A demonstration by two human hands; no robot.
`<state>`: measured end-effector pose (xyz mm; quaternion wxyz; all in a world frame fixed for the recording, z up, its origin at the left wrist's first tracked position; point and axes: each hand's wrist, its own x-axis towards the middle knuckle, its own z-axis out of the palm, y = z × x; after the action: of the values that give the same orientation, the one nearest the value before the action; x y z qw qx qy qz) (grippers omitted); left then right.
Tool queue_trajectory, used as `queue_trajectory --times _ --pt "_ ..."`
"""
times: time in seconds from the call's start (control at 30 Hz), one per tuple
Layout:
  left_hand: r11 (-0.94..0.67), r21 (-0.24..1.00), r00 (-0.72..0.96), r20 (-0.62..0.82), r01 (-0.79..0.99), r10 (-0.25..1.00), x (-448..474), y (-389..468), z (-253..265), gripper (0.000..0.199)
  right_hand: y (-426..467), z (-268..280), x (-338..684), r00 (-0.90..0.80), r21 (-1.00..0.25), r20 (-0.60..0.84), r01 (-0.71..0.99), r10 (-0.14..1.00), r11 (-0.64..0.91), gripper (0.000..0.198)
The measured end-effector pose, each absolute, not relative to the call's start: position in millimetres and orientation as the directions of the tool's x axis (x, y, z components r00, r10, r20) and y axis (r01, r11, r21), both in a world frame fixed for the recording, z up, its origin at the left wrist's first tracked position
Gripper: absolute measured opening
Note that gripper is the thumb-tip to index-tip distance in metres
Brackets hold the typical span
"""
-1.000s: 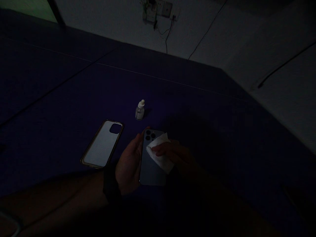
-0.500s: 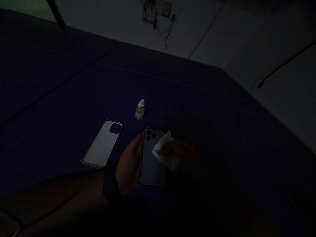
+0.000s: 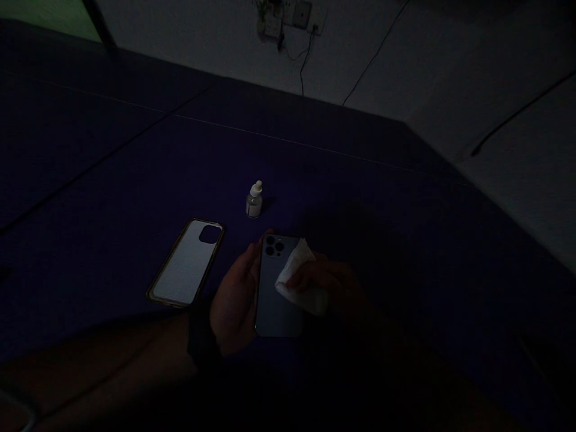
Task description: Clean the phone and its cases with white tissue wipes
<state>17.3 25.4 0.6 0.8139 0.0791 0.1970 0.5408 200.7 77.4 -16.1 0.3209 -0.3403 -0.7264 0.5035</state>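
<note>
My left hand (image 3: 234,303), with a dark watch (image 3: 202,339) at the wrist, grips a blue-grey smartphone (image 3: 274,306) along its left edge. The phone's back faces up, its camera lenses at the top left. Pressed on that back is a white tissue (image 3: 294,270), which my right hand (image 3: 330,279) holds in closed fingers. Much of the right hand is lost in shadow. To the left of the phone lies a phone case (image 3: 186,264) with a pale back and a camera cutout. Beyond the phone a small dropper bottle (image 3: 254,204) stands upright.
The dim room has a dark blue-purple surface (image 3: 202,162) under everything. A pale wall (image 3: 202,48) closes off the back, with sockets (image 3: 301,15) and hanging cables (image 3: 305,66). Another wall (image 3: 531,168) runs along the right, with a dark cable (image 3: 517,117) on it.
My right hand and the tissue have shifted slightly down and to the left across the phone's back. The left hand keeps its grip; case and bottle stay put.
</note>
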Motion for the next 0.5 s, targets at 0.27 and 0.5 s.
queue_trajectory --times 0.27,0.5 --pt "0.421 0.318 0.353 -0.250 -0.849 0.902 18.0 24.4 -1.5 0.047 75.6 -16.1 202.8 -0.700 -0.898 0.161 0.189 0.695 0.398 0.031" --pt "0.411 0.337 0.347 -0.235 -0.847 0.908 17.3 24.9 -0.1 0.048 79.2 -17.1 203.9 -0.634 -0.939 0.094 0.200 0.768 0.280 0.042"
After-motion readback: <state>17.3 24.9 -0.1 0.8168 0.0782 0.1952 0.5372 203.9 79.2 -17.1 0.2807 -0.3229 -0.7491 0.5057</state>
